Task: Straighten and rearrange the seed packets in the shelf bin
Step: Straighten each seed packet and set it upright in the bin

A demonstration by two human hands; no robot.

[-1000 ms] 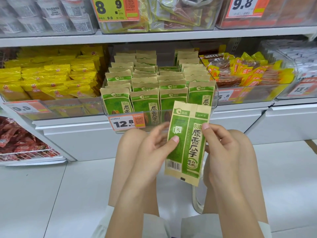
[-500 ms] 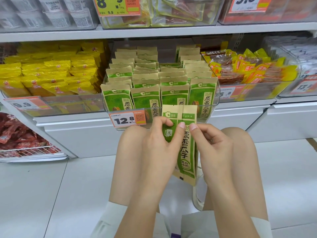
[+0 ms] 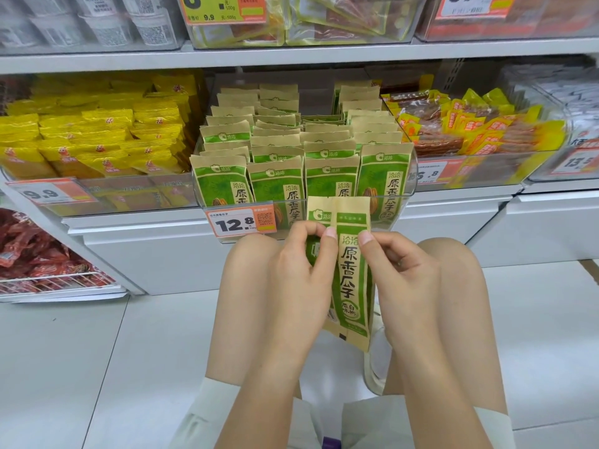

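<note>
A green and tan seed packet is held upright in front of the clear shelf bin. My left hand grips its left side, fingers curled round the edge. My right hand pinches its right side near the top. The packet looks folded or doubled lengthwise between the hands. Inside the bin stand several rows of the same seed packets, upright and mostly aligned. A 12.8 price tag hangs on the bin's front.
Yellow snack packs fill the bin to the left, orange and brown packs the bin to the right. Red packs sit in a wire basket at lower left. My knees are below the shelf, over a white floor.
The packet went from flat and tilted to upright and narrowed. My hands closed in together on its upper part and rose slightly toward the bin front.
</note>
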